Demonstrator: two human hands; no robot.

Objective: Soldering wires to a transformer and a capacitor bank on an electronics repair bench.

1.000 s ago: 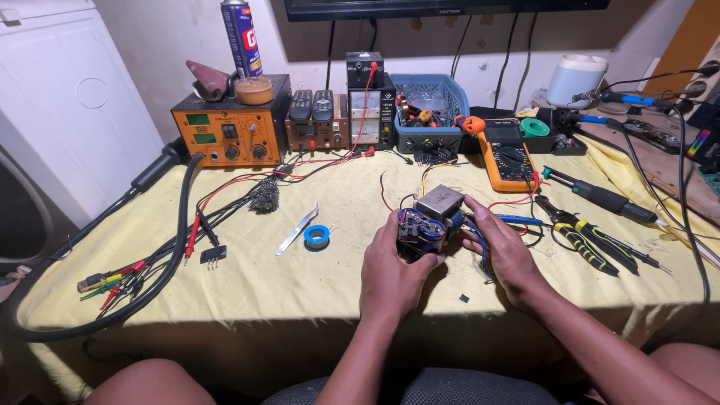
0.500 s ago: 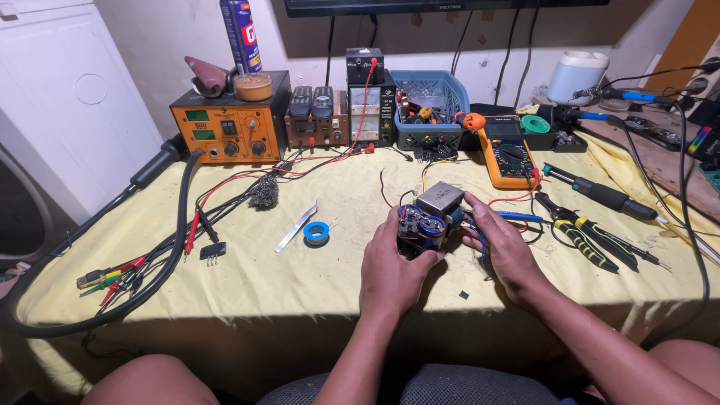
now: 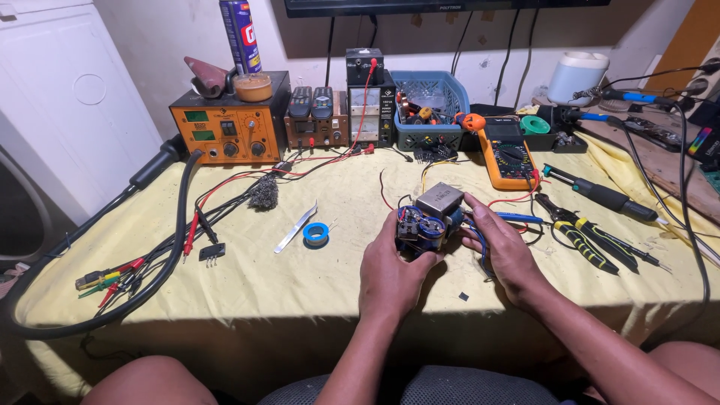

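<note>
Grip first: my left hand [image 3: 390,274] is wrapped around the near side of the little electronics module [image 3: 427,221], fingers closed on it from below, and my right hand [image 3: 504,251] pinches its right edge with thumb and fingertips. So both are closed on that one piece, a small board with blue capacitors and a grey boxy transformer on top, held just above the desk [image 3: 300,277] around its middle.

Stuff crowding around it: just right of the grip there's a blue-handled tool [image 3: 517,218] tucked behind my right hand, then the yellow-and-black pliers [image 3: 581,240] and a black screwdriver [image 3: 600,195] a bit further out. Straight beyond the grip sits the orange multimeter [image 3: 508,154], with its wires trailing toward the module. The blue basket [image 3: 429,109] of parts is behind that.

Left of the grip, near but apart, a blue tape roll [image 3: 316,233] and metal tweezers [image 3: 295,227]. Well off to the left, a tangle of red and black test leads [image 3: 180,240] and a thick black hose [image 3: 161,247] that runs up toward the orange rework station [image 3: 229,124].

A tiny black chip [image 3: 463,296] lies on the cloth between my wrists.
</note>
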